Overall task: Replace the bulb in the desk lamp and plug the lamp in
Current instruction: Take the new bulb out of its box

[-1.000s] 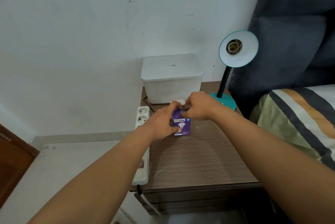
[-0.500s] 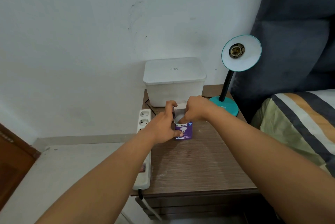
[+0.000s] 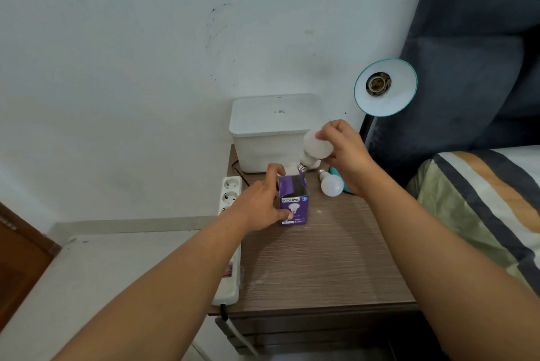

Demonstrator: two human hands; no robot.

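Observation:
A purple bulb box [image 3: 293, 205] stands open on the wooden nightstand [image 3: 321, 267]. My left hand [image 3: 258, 204] grips its left side. My right hand [image 3: 343, 153] holds a white bulb [image 3: 314, 150] just above the box, screw base pointing down. A second white bulb [image 3: 331, 183] lies on the table to the right of the box. The teal desk lamp [image 3: 385, 87] stands at the back right, its shade facing me with an empty socket [image 3: 378, 83]. Its base is mostly hidden behind my right hand.
A white power strip [image 3: 229, 214] runs along the nightstand's left edge. A white lidded bin [image 3: 276, 129] sits against the wall at the back. A bed with a striped cover [image 3: 482, 205] and dark headboard lies to the right.
My right hand has pulled the white bulb up out of the box. The left hand stays on the box. The second bulb on the table has come into sight.

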